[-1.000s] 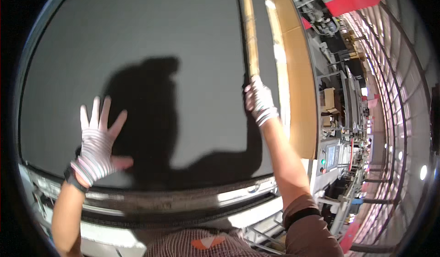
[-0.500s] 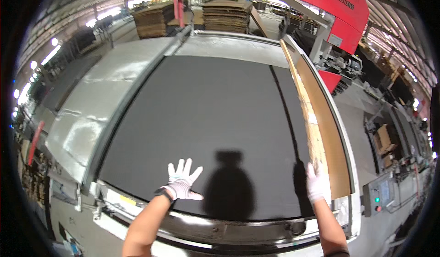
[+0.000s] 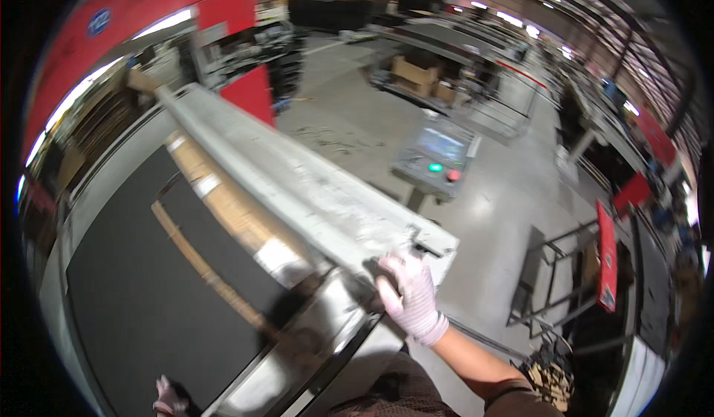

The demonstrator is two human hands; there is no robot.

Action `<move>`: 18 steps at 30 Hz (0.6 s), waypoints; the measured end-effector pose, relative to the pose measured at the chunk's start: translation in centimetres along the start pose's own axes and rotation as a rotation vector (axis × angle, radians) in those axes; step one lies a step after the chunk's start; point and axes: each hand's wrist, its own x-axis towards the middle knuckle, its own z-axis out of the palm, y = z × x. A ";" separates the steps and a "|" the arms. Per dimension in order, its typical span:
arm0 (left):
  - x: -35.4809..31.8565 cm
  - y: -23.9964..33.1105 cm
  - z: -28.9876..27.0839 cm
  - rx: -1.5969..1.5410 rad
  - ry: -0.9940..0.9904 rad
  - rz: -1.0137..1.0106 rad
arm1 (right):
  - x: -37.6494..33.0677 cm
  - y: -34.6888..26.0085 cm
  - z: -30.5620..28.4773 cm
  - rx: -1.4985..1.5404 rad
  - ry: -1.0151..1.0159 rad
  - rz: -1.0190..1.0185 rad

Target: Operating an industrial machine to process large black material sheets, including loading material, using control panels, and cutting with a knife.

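A large black sheet point(image 3: 149, 283) covers the machine bed at left. My left hand point(image 3: 169, 400), in a pale glove, is at the lower edge of the view over this sheet, fingers apart, partly cut off. My right hand point(image 3: 413, 298), gloved too, has its fingers curled over the near corner of the light metal side rail point(image 3: 320, 194), beside a small dark fitting point(image 3: 425, 249). A brown cardboard strip point(image 3: 238, 212) with pale patches runs along the sheet's right edge. Left of it shows a narrow brown strip point(image 3: 204, 267); whether it lies on the sheet or in a gap, I cannot tell.
Beyond the rail stands a control panel point(image 3: 439, 149) with a screen, a lit green button and a red one. A red machine part point(image 3: 253, 94) rises at the far end. Farther right are a metal rack with a red bar point(image 3: 606, 257) and a cardboard box point(image 3: 415, 73).
My view has swung to the right. My right hand has left the cardboard's edge for the rail corner. A narrow brown strip shows where a dark line ran on the sheet.
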 end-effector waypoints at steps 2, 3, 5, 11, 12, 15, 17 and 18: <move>-1.6 4.1 -2.5 -0.058 0.007 -0.113 | 1.7 9.4 -3.2 -0.158 0.170 0.073; 0.2 7.0 -3.0 -0.222 0.003 -0.150 | 2.1 15.5 -3.7 -0.302 0.217 0.122; -1.2 11.4 -6.6 -0.783 0.129 -0.283 | 3.4 25.1 -6.4 -0.295 0.194 0.309; -2.1 33.0 -20.9 -1.932 0.393 -0.254 | 11.3 41.2 -6.1 -0.509 -0.027 0.481; -3.1 35.0 -22.5 -1.902 0.346 -0.114 | 12.4 41.7 -5.6 -0.561 0.023 0.375; -1.5 37.9 -22.7 -1.877 0.335 -0.082 | 13.8 45.3 -4.4 -0.565 0.034 0.336; -0.4 37.5 -22.3 -1.953 0.223 -0.240 | 14.2 46.3 -4.3 -0.581 0.021 0.355; -0.2 37.5 -22.2 -2.016 0.170 -0.297 | 14.4 46.6 -4.5 -0.573 -0.015 0.364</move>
